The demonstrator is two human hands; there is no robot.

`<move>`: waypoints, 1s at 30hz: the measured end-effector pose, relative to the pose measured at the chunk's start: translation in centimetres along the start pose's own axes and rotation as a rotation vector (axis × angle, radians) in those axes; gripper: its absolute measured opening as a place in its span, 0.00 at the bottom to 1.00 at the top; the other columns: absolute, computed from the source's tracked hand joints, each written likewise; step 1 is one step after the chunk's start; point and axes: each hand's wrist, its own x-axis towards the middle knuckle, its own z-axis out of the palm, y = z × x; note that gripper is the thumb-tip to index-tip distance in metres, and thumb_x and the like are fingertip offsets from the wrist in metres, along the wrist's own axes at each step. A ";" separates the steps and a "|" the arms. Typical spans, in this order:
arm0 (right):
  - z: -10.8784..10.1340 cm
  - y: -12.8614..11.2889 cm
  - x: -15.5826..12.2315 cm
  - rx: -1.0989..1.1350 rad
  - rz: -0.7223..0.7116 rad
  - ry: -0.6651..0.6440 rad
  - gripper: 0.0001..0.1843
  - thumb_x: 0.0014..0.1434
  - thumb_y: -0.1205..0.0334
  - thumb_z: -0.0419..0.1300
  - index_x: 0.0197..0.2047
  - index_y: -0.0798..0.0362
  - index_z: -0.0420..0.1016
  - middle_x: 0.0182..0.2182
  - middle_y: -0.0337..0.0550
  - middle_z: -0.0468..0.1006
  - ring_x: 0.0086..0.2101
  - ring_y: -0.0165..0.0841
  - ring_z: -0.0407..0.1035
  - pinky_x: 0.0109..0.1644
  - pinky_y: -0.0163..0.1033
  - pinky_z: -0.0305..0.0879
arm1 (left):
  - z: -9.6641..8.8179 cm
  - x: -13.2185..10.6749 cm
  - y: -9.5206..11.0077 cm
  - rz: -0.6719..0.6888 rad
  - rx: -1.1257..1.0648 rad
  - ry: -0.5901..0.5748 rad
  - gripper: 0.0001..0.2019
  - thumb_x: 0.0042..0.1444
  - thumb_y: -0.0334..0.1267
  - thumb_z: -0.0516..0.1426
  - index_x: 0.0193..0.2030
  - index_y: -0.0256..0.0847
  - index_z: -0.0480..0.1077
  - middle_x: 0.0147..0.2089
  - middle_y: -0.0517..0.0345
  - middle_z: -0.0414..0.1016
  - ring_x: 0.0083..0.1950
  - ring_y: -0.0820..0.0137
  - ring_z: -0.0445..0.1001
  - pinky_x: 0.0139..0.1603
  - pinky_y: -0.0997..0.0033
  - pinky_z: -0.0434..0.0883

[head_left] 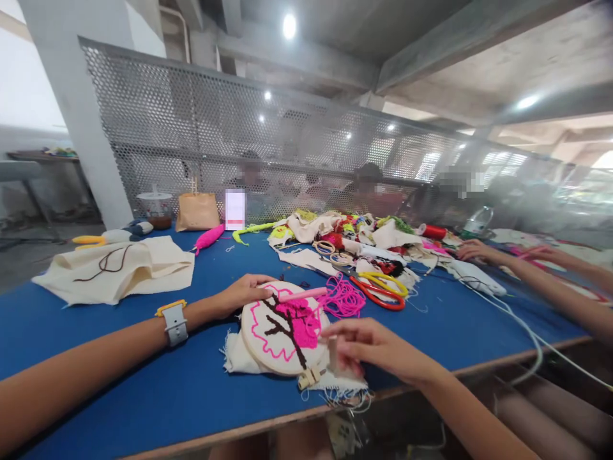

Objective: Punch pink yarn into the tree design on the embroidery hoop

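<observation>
A round embroidery hoop [280,332] lies on the blue table [143,377], its cloth stitched with a pink outline, pink fill and a brown branch. My left hand [244,292] rests on the hoop's far left rim, beside the end of a pink punch needle [304,294] that lies across the hoop's top. My right hand [371,351] sits at the hoop's right edge, fingers curled around a small pale piece by the hoop's screw [306,379]. Loose pink yarn [342,297] lies just beyond.
Red and yellow scissors [383,291] lie right of the yarn. Heaps of cloth, yarn and spare hoops [364,239] fill the table's back. Folded cream fabric [115,268] lies far left. Another person's arms [541,275] reach in from the right. A mesh screen [287,147] stands behind.
</observation>
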 end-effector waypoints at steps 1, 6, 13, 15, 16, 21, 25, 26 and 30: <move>0.5 -0.3 0.5 -0.034 0.032 -0.031 0.18 0.60 0.50 0.59 0.44 0.58 0.70 0.23 0.34 0.72 0.18 0.23 0.63 0.21 0.31 0.63 | 0.0 -0.1 0.0 0.001 0.001 0.003 0.14 0.61 0.36 0.56 0.53 0.36 0.66 0.42 0.55 0.75 0.35 0.70 0.75 0.36 0.66 0.75; -3.1 0.0 3.8 -0.321 0.104 0.235 0.16 0.67 0.54 0.51 0.49 0.57 0.67 0.28 0.36 0.71 0.20 0.24 0.64 0.23 0.31 0.64 | 0.1 -0.4 0.1 0.018 0.009 0.016 0.14 0.61 0.36 0.56 0.52 0.36 0.67 0.43 0.54 0.75 0.37 0.69 0.75 0.37 0.65 0.75; -6.9 2.5 4.1 -0.888 0.032 0.325 0.19 0.62 0.58 0.58 0.54 0.54 0.65 0.48 0.47 0.70 0.43 0.38 0.69 0.46 0.49 0.68 | 0.0 -0.5 0.1 0.004 0.028 0.039 0.13 0.60 0.35 0.56 0.52 0.36 0.67 0.42 0.55 0.74 0.36 0.69 0.75 0.37 0.65 0.75; -6.7 2.7 4.2 -1.025 -0.001 0.307 0.15 0.63 0.58 0.58 0.52 0.55 0.68 0.48 0.46 0.70 0.44 0.38 0.69 0.47 0.49 0.68 | 0.0 -0.4 0.0 -0.006 0.025 0.053 0.14 0.60 0.35 0.57 0.52 0.36 0.67 0.41 0.56 0.75 0.34 0.70 0.75 0.35 0.67 0.74; -6.9 2.7 4.4 -1.088 -0.010 0.296 0.13 0.63 0.59 0.57 0.49 0.55 0.69 0.46 0.46 0.71 0.43 0.36 0.69 0.45 0.47 0.69 | 0.0 -0.3 0.0 -0.012 0.021 0.056 0.14 0.60 0.35 0.57 0.52 0.36 0.66 0.40 0.56 0.75 0.34 0.71 0.75 0.34 0.67 0.74; -10.1 0.5 5.9 -1.381 -0.074 0.312 0.06 0.63 0.63 0.57 0.40 0.57 0.71 0.36 0.40 0.74 0.34 0.31 0.70 0.38 0.40 0.70 | -0.1 -0.1 -0.1 -0.034 -0.022 0.051 0.25 0.53 0.45 0.62 0.55 0.35 0.65 0.43 0.49 0.78 0.36 0.67 0.78 0.37 0.69 0.74; -13.3 -3.2 7.2 -1.547 -0.191 0.502 0.03 0.62 0.69 0.56 0.37 0.57 0.71 0.35 0.40 0.71 0.32 0.30 0.67 0.34 0.37 0.67 | 0.1 -0.1 0.3 -0.043 -0.037 0.067 0.29 0.50 0.49 0.63 0.55 0.35 0.67 0.49 0.46 0.78 0.42 0.61 0.78 0.40 0.69 0.73; -13.9 -4.2 7.5 -1.566 -0.228 0.545 0.04 0.62 0.70 0.55 0.36 0.57 0.71 0.34 0.41 0.71 0.31 0.30 0.66 0.33 0.37 0.65 | 0.2 -0.1 0.4 -0.044 -0.037 0.075 0.28 0.50 0.48 0.63 0.55 0.36 0.68 0.49 0.46 0.77 0.44 0.61 0.77 0.41 0.70 0.73; -15.7 -6.5 8.2 -1.541 -0.381 0.687 0.14 0.65 0.69 0.47 0.41 0.59 0.74 0.41 0.55 0.71 0.39 0.42 0.65 0.34 0.44 0.60 | 0.5 0.0 1.0 -0.056 -0.039 0.111 0.26 0.51 0.46 0.63 0.55 0.37 0.70 0.47 0.49 0.79 0.43 0.63 0.77 0.41 0.73 0.72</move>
